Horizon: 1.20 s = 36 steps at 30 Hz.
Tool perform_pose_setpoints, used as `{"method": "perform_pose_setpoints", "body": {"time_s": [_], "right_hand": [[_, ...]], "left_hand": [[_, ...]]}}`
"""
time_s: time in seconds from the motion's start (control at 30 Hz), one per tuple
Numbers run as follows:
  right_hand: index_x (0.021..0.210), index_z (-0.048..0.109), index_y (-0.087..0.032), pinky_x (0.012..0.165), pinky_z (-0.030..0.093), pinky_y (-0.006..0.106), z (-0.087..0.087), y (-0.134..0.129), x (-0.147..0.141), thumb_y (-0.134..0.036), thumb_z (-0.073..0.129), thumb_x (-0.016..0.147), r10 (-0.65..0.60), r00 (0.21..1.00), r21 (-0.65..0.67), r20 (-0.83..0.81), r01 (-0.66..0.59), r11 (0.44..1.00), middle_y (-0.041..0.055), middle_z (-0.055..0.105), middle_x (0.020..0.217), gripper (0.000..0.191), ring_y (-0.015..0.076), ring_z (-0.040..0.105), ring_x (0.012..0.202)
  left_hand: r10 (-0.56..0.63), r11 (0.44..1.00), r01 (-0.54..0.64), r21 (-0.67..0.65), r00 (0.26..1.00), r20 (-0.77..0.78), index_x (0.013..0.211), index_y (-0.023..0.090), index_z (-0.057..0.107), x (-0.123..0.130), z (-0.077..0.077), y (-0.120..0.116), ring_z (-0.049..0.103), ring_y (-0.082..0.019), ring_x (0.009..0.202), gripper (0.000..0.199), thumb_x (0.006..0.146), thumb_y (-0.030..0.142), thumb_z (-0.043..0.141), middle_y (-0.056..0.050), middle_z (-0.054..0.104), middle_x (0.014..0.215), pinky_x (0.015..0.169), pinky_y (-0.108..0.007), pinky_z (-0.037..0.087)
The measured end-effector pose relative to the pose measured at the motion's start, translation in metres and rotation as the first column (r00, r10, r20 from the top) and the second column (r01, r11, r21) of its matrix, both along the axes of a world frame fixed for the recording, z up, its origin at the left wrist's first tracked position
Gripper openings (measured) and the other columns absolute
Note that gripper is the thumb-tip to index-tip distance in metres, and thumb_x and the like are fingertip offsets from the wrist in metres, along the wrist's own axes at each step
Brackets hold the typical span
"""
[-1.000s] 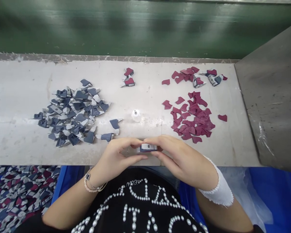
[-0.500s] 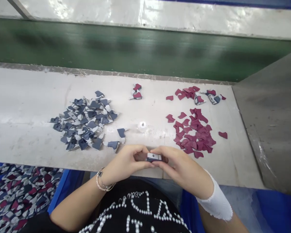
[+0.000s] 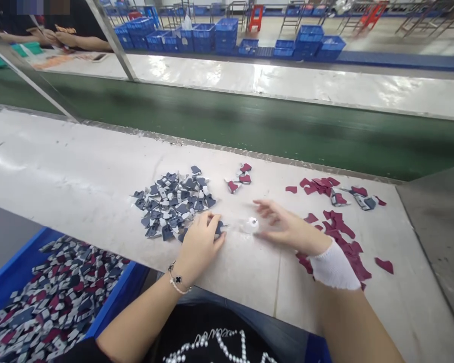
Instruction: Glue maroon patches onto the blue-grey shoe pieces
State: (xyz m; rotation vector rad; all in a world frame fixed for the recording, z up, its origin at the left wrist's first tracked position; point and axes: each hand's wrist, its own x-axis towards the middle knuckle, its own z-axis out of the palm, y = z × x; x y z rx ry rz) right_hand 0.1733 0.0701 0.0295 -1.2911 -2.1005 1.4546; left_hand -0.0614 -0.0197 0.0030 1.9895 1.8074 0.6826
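My left hand [image 3: 203,239] is at the right edge of a pile of navy and grey pieces [image 3: 170,204], its fingers closed around a navy piece [image 3: 219,228] at the table surface. With fingers spread and nothing between them, my right hand [image 3: 283,227] hovers beside a small white round object [image 3: 253,222]. Flat maroon pieces [image 3: 340,227] lie to the right, partly hidden by my right hand and wrist. Three joined maroon-and-grey pieces [image 3: 244,179] sit beyond the white object.
A blue bin [image 3: 115,292] full of mixed pieces stands at lower left. A green conveyor belt [image 3: 212,121] runs behind the table [image 3: 79,176]. A metal panel [image 3: 435,217] bounds the right side. Another person's hands [image 3: 56,38] show at upper left.
My hands have parted; the left went to the navy pieces and the right opened. The assembled piece has left them, and a third maroon-and-grey piece lies in the far group. The view has shifted.
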Motion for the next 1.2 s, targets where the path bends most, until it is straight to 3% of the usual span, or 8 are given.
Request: {"method": "perform_pose_setpoints", "body": {"time_s": [0.17, 0.3, 0.47, 0.67, 0.77, 0.93, 1.07, 1.2], "right_hand": [[0.119, 0.057, -0.02, 0.108, 0.036, 0.048, -0.004, -0.029, -0.013, -0.037, 0.065, 0.087, 0.04, 0.982, -0.035, -0.184, -0.047, 0.998, 0.0098, 0.058, 0.126, 0.036, 0.0265, 0.053, 0.12], [0.132, 0.037, -0.022, 0.084, 0.05, 0.039, 0.0, -0.046, 0.003, -0.04, 0.054, 0.096, -0.134, 0.95, -0.171, -0.282, 0.088, 0.981, 0.0069, 0.064, 0.105, 0.043, 0.0207, 0.063, 0.093], [0.122, 0.042, -0.024, 0.079, 0.048, 0.032, -0.003, -0.083, 0.039, -0.04, 0.063, 0.091, -0.396, 0.838, -0.266, -0.374, 0.312, 0.912, 0.0002, 0.064, 0.087, 0.041, 0.0158, 0.062, 0.082], [0.104, 0.061, -0.019, 0.064, 0.046, 0.026, -0.025, -0.097, 0.059, -0.046, 0.085, 0.065, -0.475, 0.665, -0.337, -0.576, 0.336, 0.879, 0.0012, 0.063, 0.084, 0.053, 0.0149, 0.059, 0.073], [0.089, 0.059, -0.018, 0.048, 0.037, 0.022, -0.029, -0.096, 0.059, -0.056, 0.084, 0.059, -0.468, 0.571, -0.377, -0.675, 0.278, 0.884, -0.0021, 0.057, 0.07, 0.054, 0.0109, 0.049, 0.056], [0.074, 0.046, -0.022, 0.036, 0.018, 0.021, -0.028, -0.093, 0.047, -0.061, 0.07, 0.072, -0.415, 0.496, -0.437, -0.763, 0.078, 0.896, -0.0091, 0.039, 0.049, 0.046, 0.0063, 0.026, 0.037], [0.075, 0.04, -0.023, 0.035, 0.013, 0.02, -0.031, -0.091, 0.043, -0.055, 0.07, 0.073, -0.391, 0.477, -0.441, -0.787, 0.008, 0.897, -0.0107, 0.036, 0.047, 0.044, 0.0055, 0.023, 0.035], [0.087, 0.054, -0.02, 0.035, 0.022, 0.019, -0.036, -0.09, 0.047, -0.055, 0.067, 0.079, -0.364, 0.486, -0.402, -0.795, 0.028, 0.915, -0.0083, 0.045, 0.051, 0.038, 0.0072, 0.035, 0.037]], "left_hand": [[-0.05, 0.997, 0.058, -0.047, 0.986, 0.159, 0.108, 0.018, 0.063, -0.011, 0.007, 0.019, 0.065, -0.018, 0.081, 0.022, 0.088, 0.016, 0.055, -0.009, 0.059, 0.113, 0.077, -0.034, 0.057], [-0.14, 0.971, 0.206, -0.119, 0.899, 0.415, 0.118, 0.02, 0.061, -0.016, 0.028, 0.022, 0.068, -0.015, 0.077, 0.027, 0.094, 0.029, 0.052, -0.012, 0.059, 0.124, 0.067, -0.026, 0.058], [0.107, 0.755, 0.457, -0.47, 0.621, 0.776, 0.132, 0.027, 0.048, 0.002, 0.028, 0.01, 0.063, -0.013, 0.07, 0.039, 0.096, 0.041, 0.052, -0.014, 0.058, 0.134, 0.062, -0.026, 0.053], [0.003, 0.611, 0.564, -0.556, 0.7, 0.714, 0.129, 0.028, 0.039, 0.03, 0.01, 0.003, 0.065, -0.017, 0.083, 0.044, 0.093, 0.042, 0.059, -0.006, 0.069, 0.108, 0.076, -0.03, 0.053], [-0.115, 0.648, 0.492, -0.582, 0.818, 0.564, 0.123, 0.027, 0.057, 0.034, 0.008, 0.005, 0.068, -0.022, 0.092, 0.036, 0.092, 0.046, 0.058, -0.005, 0.071, 0.108, 0.085, -0.036, 0.054], [-0.171, 0.86, 0.292, -0.418, 0.938, 0.302, 0.115, 0.025, 0.063, 0.033, 0.0, 0.008, 0.066, -0.018, 0.065, 0.038, 0.085, 0.048, 0.066, -0.003, 0.073, 0.092, 0.067, -0.034, 0.054], [-0.211, 0.863, 0.34, -0.375, 0.915, 0.345, 0.11, 0.023, 0.061, 0.031, -0.006, 0.007, 0.063, -0.014, 0.064, 0.041, 0.078, 0.042, 0.076, -0.002, 0.069, 0.091, 0.063, -0.029, 0.053], [-0.179, 0.872, 0.353, -0.34, 0.875, 0.449, 0.089, 0.021, 0.066, 0.031, -0.003, 0.006, 0.054, -0.013, 0.061, 0.024, 0.078, 0.039, 0.077, 0.001, 0.06, 0.068, 0.057, -0.027, 0.047]]}}
